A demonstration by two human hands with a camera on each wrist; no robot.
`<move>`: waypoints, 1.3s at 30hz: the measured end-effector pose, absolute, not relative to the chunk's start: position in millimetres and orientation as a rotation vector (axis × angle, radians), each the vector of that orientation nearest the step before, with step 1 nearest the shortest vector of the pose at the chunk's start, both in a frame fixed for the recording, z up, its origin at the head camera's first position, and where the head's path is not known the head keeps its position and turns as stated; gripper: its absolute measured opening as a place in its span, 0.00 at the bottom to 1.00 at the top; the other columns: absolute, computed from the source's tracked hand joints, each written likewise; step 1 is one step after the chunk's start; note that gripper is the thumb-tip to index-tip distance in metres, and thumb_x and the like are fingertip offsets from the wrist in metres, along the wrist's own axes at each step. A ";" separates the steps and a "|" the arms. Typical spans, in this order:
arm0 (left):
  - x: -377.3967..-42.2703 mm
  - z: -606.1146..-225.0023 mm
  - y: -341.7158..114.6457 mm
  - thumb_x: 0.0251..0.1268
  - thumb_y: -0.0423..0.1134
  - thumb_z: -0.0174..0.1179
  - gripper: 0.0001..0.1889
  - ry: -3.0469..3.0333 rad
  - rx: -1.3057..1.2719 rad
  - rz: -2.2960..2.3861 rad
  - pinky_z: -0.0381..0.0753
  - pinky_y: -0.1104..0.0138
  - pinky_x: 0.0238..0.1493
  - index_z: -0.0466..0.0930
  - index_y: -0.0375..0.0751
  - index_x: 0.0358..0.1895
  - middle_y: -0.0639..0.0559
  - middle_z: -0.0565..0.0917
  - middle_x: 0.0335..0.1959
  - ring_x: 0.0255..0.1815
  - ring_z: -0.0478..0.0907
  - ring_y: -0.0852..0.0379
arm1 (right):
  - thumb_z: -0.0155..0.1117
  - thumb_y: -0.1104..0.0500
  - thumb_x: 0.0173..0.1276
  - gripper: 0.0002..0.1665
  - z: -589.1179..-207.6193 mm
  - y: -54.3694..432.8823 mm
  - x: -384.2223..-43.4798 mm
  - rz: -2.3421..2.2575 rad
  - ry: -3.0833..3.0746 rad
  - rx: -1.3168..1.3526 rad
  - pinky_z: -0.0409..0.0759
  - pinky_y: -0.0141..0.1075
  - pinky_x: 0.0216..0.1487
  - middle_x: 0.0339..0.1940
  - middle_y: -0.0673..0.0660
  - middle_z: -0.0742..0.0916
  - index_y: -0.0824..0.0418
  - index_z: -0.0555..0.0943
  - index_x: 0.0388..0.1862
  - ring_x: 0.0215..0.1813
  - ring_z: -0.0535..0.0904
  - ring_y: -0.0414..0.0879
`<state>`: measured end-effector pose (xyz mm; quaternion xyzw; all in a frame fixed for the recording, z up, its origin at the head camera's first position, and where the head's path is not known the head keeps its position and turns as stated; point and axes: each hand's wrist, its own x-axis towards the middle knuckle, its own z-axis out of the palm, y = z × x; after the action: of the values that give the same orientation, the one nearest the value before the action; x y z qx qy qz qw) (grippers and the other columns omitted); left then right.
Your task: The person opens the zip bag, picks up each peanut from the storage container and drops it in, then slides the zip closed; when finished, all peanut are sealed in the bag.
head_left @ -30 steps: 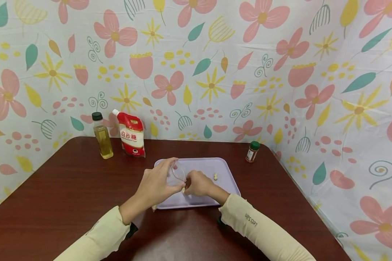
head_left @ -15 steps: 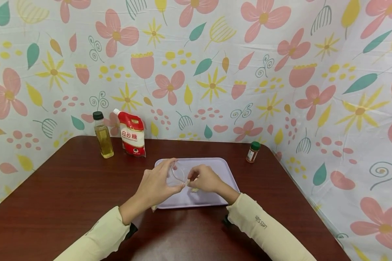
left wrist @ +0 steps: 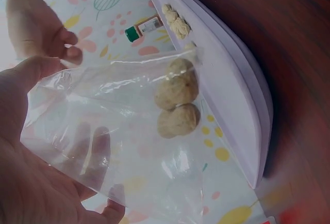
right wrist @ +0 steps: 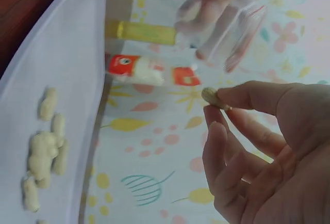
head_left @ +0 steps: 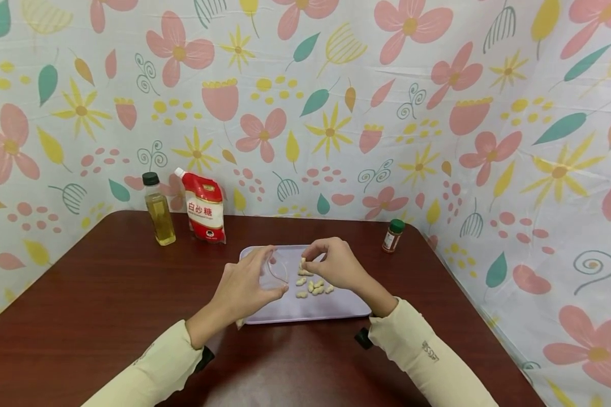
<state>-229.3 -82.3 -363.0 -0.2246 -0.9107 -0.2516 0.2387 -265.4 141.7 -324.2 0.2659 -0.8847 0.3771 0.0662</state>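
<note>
Biggest of all, the flower-printed backdrop [head_left: 305,85] fills everything beyond the table, and below it spreads the dark red-brown table [head_left: 81,316]! On that sits the pale lilac tray [head_left: 331,311], the centre of our clock in the head view. Up at ten o'clock, it's the red-and-white pouch [head_left: 205,209], standing with its white cap up, and just beside it, further left, the oil bottle [head_left: 160,217], upright under a black cap. At nine o'clock comes the left hand [head_left: 241,294], thumb and fingers spread wide yet curled round the mouth of a clear bag [left wrist: 118,105], holding it stretched apart. Over at two, above the tray, the right hand [head_left: 338,263], thumb and fingertips pinched together on a peanut, and a neat grip it is! Farther out at two o'clock, well apart from the tray, stands the green-capped jar [head_left: 393,236]. Now the small stuff: a loose cluster of peanuts [right wrist: 41,154] on the tray at about seven to eight o'clock from the right hand, some touching, and brown lumpy pieces [left wrist: 178,90] showing through the bag. And smallest, the single pinched peanut [right wrist: 211,97], at nine o'clock from the right hand, clear of the bag!
</note>
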 end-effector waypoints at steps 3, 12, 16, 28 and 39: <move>-229.9 -363.7 -81.7 0.49 0.56 0.74 0.40 -2.504 -0.614 -0.698 0.77 0.55 0.37 0.73 0.40 0.65 0.53 0.84 0.49 0.37 0.77 0.59 | 0.72 0.61 0.63 0.03 -318.8 138.9 -259.4 1.141 -2.611 0.802 0.80 0.38 0.30 0.32 0.49 0.88 0.58 0.87 0.35 0.28 0.81 0.43; -230.6 -363.5 -81.5 0.49 0.56 0.73 0.40 -2.532 -0.594 -0.695 0.78 0.53 0.40 0.72 0.41 0.65 0.53 0.84 0.49 0.40 0.79 0.57 | 0.70 0.62 0.63 0.03 -306.1 126.3 -244.7 1.191 -2.527 0.854 0.80 0.37 0.26 0.32 0.50 0.89 0.57 0.87 0.36 0.26 0.82 0.42; -230.4 -363.2 -81.1 0.49 0.56 0.74 0.40 -2.525 -0.602 -0.698 0.78 0.54 0.39 0.72 0.41 0.65 0.52 0.83 0.51 0.41 0.79 0.57 | 0.70 0.63 0.64 0.03 -305.2 121.4 -241.2 1.228 -2.541 0.893 0.81 0.36 0.27 0.34 0.51 0.88 0.59 0.87 0.36 0.27 0.83 0.41; -229.8 -360.0 -80.4 0.47 0.56 0.75 0.41 -2.513 -0.610 -0.681 0.78 0.53 0.38 0.72 0.40 0.65 0.51 0.83 0.50 0.40 0.79 0.57 | 0.66 0.67 0.63 0.07 -306.6 126.1 -238.5 1.191 -2.566 0.843 0.75 0.35 0.21 0.37 0.51 0.89 0.57 0.88 0.36 0.31 0.83 0.45; -230.4 -362.3 -81.6 0.47 0.56 0.75 0.40 -2.487 -0.618 -0.683 0.77 0.56 0.35 0.73 0.41 0.64 0.52 0.84 0.48 0.35 0.77 0.59 | 0.68 0.65 0.62 0.05 -333.3 136.2 -256.0 1.173 -2.664 0.784 0.79 0.36 0.28 0.37 0.52 0.89 0.57 0.88 0.35 0.31 0.83 0.44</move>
<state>-230.4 -81.6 -362.3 -0.2262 -0.9097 -0.2500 0.2424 -256.0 136.2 -333.3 0.2596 -0.8819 0.3884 0.0635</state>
